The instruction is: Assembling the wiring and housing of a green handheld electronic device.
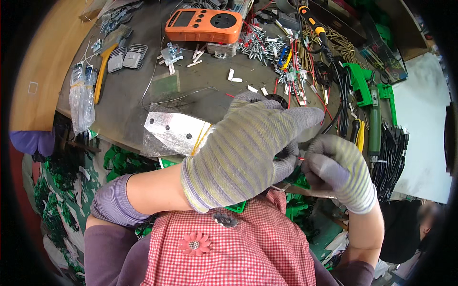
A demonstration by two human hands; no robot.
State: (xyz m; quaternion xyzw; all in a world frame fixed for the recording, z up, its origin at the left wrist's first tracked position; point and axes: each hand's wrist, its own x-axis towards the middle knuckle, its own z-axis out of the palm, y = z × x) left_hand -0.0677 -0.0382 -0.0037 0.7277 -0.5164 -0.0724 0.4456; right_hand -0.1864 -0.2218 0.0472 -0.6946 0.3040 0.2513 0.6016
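Both my hands wear grey striped knit gloves and meet close in front of my chest. My left hand [248,148] is turned back-up, its fingers curled around something I cannot see. My right hand [339,171] pinches a thin red wire [299,158] right where the two hands touch. A green plastic part [299,180] shows just below and between them, mostly hidden by the gloves.
On the grey bench lie a silver foil bag [171,133], an orange meter [204,25], a heap of small metal and wire parts [279,52], a yellow-handled brush [102,71], a soldering iron [312,24] and a green rotary tool [374,114]. Black cables [393,152] hang at right.
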